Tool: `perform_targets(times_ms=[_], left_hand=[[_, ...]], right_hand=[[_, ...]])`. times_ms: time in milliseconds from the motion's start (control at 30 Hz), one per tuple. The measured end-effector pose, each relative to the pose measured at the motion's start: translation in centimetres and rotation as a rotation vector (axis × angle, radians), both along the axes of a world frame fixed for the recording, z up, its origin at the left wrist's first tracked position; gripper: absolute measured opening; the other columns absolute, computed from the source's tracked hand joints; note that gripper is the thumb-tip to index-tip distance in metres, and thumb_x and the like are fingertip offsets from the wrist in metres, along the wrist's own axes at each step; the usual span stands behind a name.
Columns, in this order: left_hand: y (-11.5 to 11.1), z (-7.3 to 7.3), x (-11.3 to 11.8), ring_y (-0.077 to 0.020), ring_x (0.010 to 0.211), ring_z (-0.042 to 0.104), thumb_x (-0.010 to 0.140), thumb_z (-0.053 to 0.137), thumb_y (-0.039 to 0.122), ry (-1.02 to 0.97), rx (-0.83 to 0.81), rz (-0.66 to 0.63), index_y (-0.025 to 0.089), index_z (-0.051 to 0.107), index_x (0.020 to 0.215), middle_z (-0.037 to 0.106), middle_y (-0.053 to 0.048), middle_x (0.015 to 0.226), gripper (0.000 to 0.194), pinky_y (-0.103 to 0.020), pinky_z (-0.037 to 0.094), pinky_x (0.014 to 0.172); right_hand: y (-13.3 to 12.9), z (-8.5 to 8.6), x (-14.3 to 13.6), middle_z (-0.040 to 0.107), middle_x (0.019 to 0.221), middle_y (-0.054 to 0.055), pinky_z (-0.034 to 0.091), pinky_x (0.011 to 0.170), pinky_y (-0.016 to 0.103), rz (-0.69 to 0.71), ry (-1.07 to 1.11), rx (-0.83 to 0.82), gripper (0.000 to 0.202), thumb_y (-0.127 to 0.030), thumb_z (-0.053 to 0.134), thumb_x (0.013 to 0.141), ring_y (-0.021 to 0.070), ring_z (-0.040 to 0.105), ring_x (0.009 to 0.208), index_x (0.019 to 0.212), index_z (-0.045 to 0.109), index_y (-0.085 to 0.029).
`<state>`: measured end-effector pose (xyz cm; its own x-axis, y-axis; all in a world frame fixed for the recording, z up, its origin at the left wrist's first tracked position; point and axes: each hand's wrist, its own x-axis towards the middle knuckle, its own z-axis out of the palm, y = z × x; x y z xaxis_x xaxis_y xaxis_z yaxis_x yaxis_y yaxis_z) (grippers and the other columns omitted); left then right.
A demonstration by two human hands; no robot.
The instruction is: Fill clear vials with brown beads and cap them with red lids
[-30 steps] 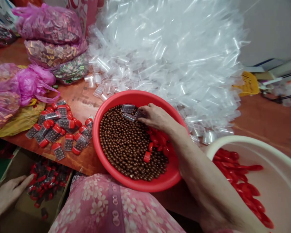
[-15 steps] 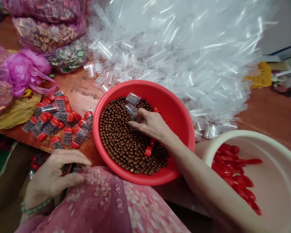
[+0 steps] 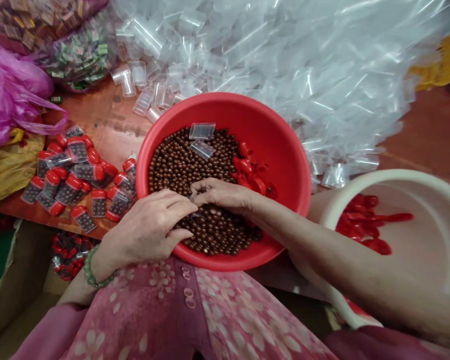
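A red basin (image 3: pixel 303 200) holds many small round brown balls (image 3: pixel 225 242). My right hand (image 3: pixel 225 197) is low over the balls, its fingers curled round a small clear plastic container that is mostly hidden. My left hand (image 3: pixel 157 222) reaches over the basin's near left rim, thumb apart from the fingers and fingertips by the right hand; nothing shows in its grasp. Two clear containers (image 3: pixel 202 131) lie on the balls beyond the hands. Several red caps (image 3: pixel 253 177) rest against the basin's right inner side.
Filled containers with red caps (image 3: pixel 75 182) lie left of the basin. Behind it is a big heap of clear containers (image 3: pixel 247 55). A cream bucket (image 3: pixel 332 200) with red pieces (image 3: pixel 363 220) stands right. A purple bag (image 3: pixel 18 95) and an open cardboard box (image 3: pixel 22 285) are at left.
My left hand has come up from my lap to the right hand. My right hand has drawn nearer to me with a clear container, and the view has shifted.
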<state>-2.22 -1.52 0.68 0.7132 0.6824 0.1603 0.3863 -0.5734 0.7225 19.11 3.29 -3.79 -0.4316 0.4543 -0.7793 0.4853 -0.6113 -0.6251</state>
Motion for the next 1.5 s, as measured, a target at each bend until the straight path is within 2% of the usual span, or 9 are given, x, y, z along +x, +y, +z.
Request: perform_targets(times_ms=[100, 200, 400, 533, 633, 833, 1033, 1300, 1500], left_hand=[[0.5, -0.3, 1.1, -0.0231, 0.101, 0.059, 0.087, 0.062, 0.021, 0.188, 0.064, -0.017, 0.012, 0.059, 0.119, 0.065, -0.011, 0.109, 0.033, -0.039, 0.052, 0.091], [1.0, -0.6, 1.9, -0.0220, 0.097, 0.056, 0.088, 0.060, 0.020, 0.288, 0.092, -0.007, 0.014, 0.063, 0.109, 0.062, -0.009, 0.103, 0.022, -0.036, 0.050, 0.086], [2.2, -1.0, 2.1, -0.0201, 0.096, 0.055, 0.092, 0.055, 0.022, 0.191, 0.045, 0.003, 0.016, 0.065, 0.099, 0.056, -0.008, 0.099, 0.014, -0.034, 0.049, 0.085], [2.9, -0.5, 1.7, -0.0182, 0.105, 0.058, 0.092, 0.055, 0.018, -0.142, -0.101, 0.071, 0.014, 0.060, 0.100, 0.059, -0.010, 0.110, 0.010, -0.034, 0.049, 0.094], [2.7, 0.1, 1.5, -0.0178, 0.107, 0.060, 0.091, 0.054, 0.014, -0.246, -0.206, 0.073, 0.016, 0.057, 0.099, 0.062, -0.010, 0.112, 0.009, -0.033, 0.048, 0.095], [1.9, 0.3, 2.0, -0.0149, 0.089, 0.064, 0.091, 0.054, 0.020, -0.262, -0.390, 0.129, 0.015, 0.057, 0.101, 0.067, -0.005, 0.095, 0.011, -0.027, 0.050, 0.080], [1.7, 0.2, 2.2, -0.0127, 0.079, 0.061, 0.089, 0.057, 0.022, -0.262, -0.395, 0.172, 0.016, 0.060, 0.101, 0.067, -0.002, 0.089, 0.014, -0.025, 0.047, 0.074], [1.5, -0.3, 2.4, -0.0128, 0.088, 0.062, 0.088, 0.060, 0.022, -0.335, -0.489, 0.210, 0.016, 0.061, 0.102, 0.068, -0.003, 0.097, 0.015, -0.024, 0.047, 0.081], [1.8, -0.7, 2.2, -0.0137, 0.082, 0.058, 0.087, 0.060, 0.026, -0.302, -0.494, 0.188, 0.015, 0.062, 0.104, 0.065, -0.002, 0.089, 0.020, -0.026, 0.045, 0.078]], right_hand=[[-0.1, -0.3, -0.3, 0.046, 0.040, -0.008, 0.024, 0.030, 0.018, -0.129, 0.132, -0.107, 0.015, -0.026, 0.066, 0.056, 0.0040, 0.034, 0.030, 0.055, 0.053, -0.018], [-0.3, -0.5, -0.6, 0.047, 0.038, -0.006, 0.025, 0.027, 0.017, -0.161, 0.187, -0.126, 0.013, -0.027, 0.061, 0.056, 0.0044, 0.034, 0.028, 0.053, 0.054, -0.017], [-0.8, 0.2, -0.8, 0.050, 0.042, -0.006, 0.028, 0.028, 0.015, -0.227, 0.257, -0.110, 0.021, -0.032, 0.069, 0.063, 0.0034, 0.037, 0.029, 0.062, 0.056, -0.016], [-0.7, 1.4, -0.3, 0.053, 0.053, -0.007, 0.035, 0.035, 0.016, -0.243, 0.303, 0.021, 0.039, -0.049, 0.075, 0.067, 0.0031, 0.041, 0.036, 0.073, 0.056, -0.016], [-0.7, 2.1, 0.4, 0.056, 0.061, -0.004, 0.043, 0.047, 0.020, -0.165, 0.237, 0.220, 0.044, -0.059, 0.069, 0.074, 0.0065, 0.050, 0.048, 0.075, 0.057, -0.016], [-1.2, 2.6, 1.0, 0.071, 0.097, 0.004, 0.047, 0.082, 0.030, 0.033, 0.058, 0.616, 0.034, -0.050, 0.056, 0.087, 0.0189, 0.063, 0.092, 0.096, 0.067, -0.019], [-1.5, 3.0, 0.8, 0.072, 0.089, 0.003, 0.046, 0.075, 0.030, 0.071, -0.021, 0.721, 0.026, -0.041, 0.052, 0.088, 0.0189, 0.064, 0.082, 0.091, 0.067, -0.019], [-2.0, 4.9, 1.5, 0.066, 0.080, 0.002, 0.046, 0.072, 0.028, -0.257, 0.211, 0.823, 0.024, -0.042, 0.062, 0.084, 0.0155, 0.059, 0.075, 0.087, 0.067, -0.019], [-2.0, 5.6, 1.4, 0.060, 0.082, 0.002, 0.046, 0.070, 0.029, -0.050, 0.351, 0.921, 0.028, -0.043, 0.070, 0.080, 0.0148, 0.056, 0.075, 0.096, 0.067, -0.021]])
